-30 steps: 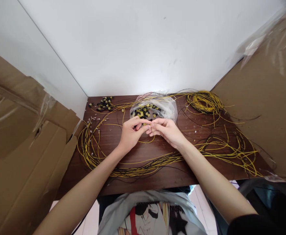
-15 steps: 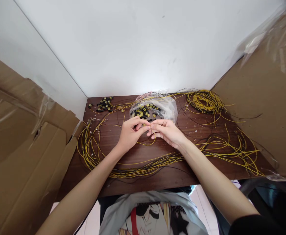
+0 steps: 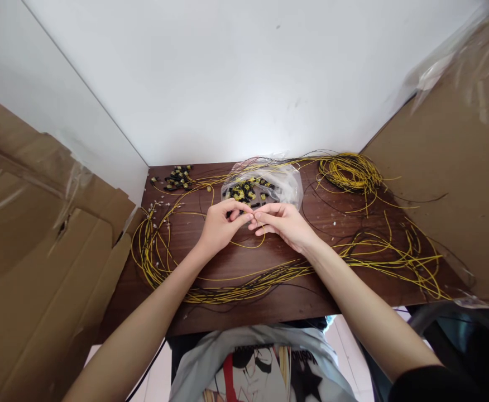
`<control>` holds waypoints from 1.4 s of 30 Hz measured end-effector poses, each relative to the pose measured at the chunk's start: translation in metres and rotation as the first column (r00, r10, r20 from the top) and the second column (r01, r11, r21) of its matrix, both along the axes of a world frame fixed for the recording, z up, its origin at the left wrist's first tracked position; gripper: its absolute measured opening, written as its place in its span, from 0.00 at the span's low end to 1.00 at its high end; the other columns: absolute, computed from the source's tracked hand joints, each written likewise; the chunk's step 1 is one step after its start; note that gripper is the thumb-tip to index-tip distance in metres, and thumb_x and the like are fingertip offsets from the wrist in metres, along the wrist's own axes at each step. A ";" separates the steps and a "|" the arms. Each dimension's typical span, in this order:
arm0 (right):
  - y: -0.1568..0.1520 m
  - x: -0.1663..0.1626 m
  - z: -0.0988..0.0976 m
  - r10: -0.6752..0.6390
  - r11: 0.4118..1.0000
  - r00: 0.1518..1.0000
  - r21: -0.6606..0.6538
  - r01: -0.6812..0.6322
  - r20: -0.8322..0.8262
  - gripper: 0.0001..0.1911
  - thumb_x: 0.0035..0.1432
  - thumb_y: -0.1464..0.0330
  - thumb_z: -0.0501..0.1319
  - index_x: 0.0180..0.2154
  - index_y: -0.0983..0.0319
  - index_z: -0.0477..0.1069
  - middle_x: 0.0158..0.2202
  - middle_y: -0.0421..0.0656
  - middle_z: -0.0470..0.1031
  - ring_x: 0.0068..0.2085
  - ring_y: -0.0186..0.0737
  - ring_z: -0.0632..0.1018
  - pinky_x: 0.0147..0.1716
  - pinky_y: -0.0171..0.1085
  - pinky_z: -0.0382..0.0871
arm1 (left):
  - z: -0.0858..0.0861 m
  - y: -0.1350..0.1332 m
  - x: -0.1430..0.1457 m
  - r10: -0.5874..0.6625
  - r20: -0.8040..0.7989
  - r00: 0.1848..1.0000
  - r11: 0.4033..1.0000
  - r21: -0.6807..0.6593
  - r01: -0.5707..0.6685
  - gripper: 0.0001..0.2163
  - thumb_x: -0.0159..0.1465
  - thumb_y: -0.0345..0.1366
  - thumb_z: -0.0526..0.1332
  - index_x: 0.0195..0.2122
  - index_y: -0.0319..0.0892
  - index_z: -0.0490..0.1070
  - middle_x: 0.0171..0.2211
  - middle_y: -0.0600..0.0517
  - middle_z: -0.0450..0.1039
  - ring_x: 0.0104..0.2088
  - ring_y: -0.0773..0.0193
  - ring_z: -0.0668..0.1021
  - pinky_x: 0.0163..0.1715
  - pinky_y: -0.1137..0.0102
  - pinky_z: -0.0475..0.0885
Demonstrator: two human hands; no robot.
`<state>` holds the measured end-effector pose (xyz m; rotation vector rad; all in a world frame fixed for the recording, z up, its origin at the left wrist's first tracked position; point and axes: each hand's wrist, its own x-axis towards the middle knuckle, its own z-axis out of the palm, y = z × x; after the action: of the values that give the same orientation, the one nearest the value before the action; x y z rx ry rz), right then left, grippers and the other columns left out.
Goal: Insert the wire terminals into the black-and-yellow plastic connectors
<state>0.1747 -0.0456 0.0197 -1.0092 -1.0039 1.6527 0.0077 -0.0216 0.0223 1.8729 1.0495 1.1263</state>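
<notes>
Over the middle of the table, my left hand [image 3: 223,222] and my right hand [image 3: 283,224] meet fingertip to fingertip, both pinched closed. A thin yellow wire [image 3: 263,239] comes out at the right fingertips and loops down beneath the hands. Whatever small part lies between the left fingertips is hidden. Right behind the hands is a clear plastic bag [image 3: 290,187] holding small black-and-yellow parts [image 3: 244,190]. Nearer to me, a long bundle of yellow and black wires [image 3: 244,291] runs across the table under both forearms.
A coil of yellow wire [image 3: 349,172] lies at the back right. More small black-and-yellow pieces [image 3: 178,177] are heaped at the back left, with small whitish bits [image 3: 156,209] nearby. Cardboard [image 3: 39,251] walls the left, more cardboard [image 3: 445,167] the right, and a white panel [image 3: 244,84] the back.
Both hands stay pinched together; the left hand and the meeting fingertips have shifted very slightly left. The wires and parts on the table look the same.
</notes>
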 end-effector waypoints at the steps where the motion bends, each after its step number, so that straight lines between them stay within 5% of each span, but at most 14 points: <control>1: 0.000 0.000 0.000 -0.009 1.000 1.000 0.007 0.009 0.010 0.14 0.43 0.64 0.71 0.31 0.67 0.76 0.28 0.45 0.78 0.30 0.35 0.79 0.29 0.32 0.76 | 0.000 0.000 0.000 0.007 -0.008 1.000 1.000 0.004 -0.007 0.03 0.54 0.33 0.64 0.28 0.40 0.77 0.17 0.59 0.52 0.20 0.72 0.59 0.25 0.73 0.56; 17: 0.002 -0.004 -0.003 -0.078 0.989 0.983 0.138 0.055 0.164 0.14 0.43 0.63 0.70 0.28 0.66 0.73 0.23 0.41 0.75 0.25 0.31 0.75 0.23 0.30 0.69 | -0.003 -0.001 0.001 0.041 -0.089 0.995 0.997 0.067 -0.035 0.07 0.58 0.36 0.61 0.29 0.40 0.77 0.17 0.57 0.55 0.22 0.70 0.62 0.25 0.73 0.57; 25: 0.001 -0.006 -0.005 -0.031 0.999 0.999 0.019 0.031 -0.024 0.20 0.41 0.66 0.71 0.35 0.64 0.67 0.27 0.38 0.75 0.28 0.33 0.78 0.32 0.35 0.74 | -0.004 -0.003 0.003 0.045 -0.091 0.995 0.998 0.050 -0.040 0.06 0.59 0.33 0.59 0.29 0.39 0.75 0.18 0.58 0.55 0.21 0.71 0.61 0.25 0.73 0.57; 35: 0.001 -0.005 0.000 0.015 0.998 0.994 -0.058 -0.022 -0.113 0.13 0.45 0.66 0.69 0.34 0.64 0.71 0.28 0.38 0.73 0.26 0.26 0.72 0.25 0.28 0.68 | -0.003 -0.004 0.004 0.046 0.000 0.999 0.999 -0.021 -0.045 0.05 0.59 0.34 0.59 0.30 0.39 0.73 0.19 0.58 0.57 0.22 0.70 0.60 0.25 0.73 0.57; 42: 0.000 -0.005 0.000 0.043 0.999 0.999 0.021 -0.043 0.000 0.13 0.45 0.62 0.69 0.28 0.65 0.72 0.25 0.39 0.73 0.26 0.27 0.71 0.25 0.28 0.66 | -0.003 -0.004 0.005 0.029 0.029 0.999 1.000 -0.008 -0.029 0.04 0.59 0.32 0.59 0.30 0.39 0.72 0.19 0.58 0.54 0.22 0.70 0.60 0.25 0.73 0.57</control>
<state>0.1699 -0.0452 0.0193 -0.9799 -1.0474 1.6739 0.0124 -0.0256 0.0190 1.8356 1.0658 1.1616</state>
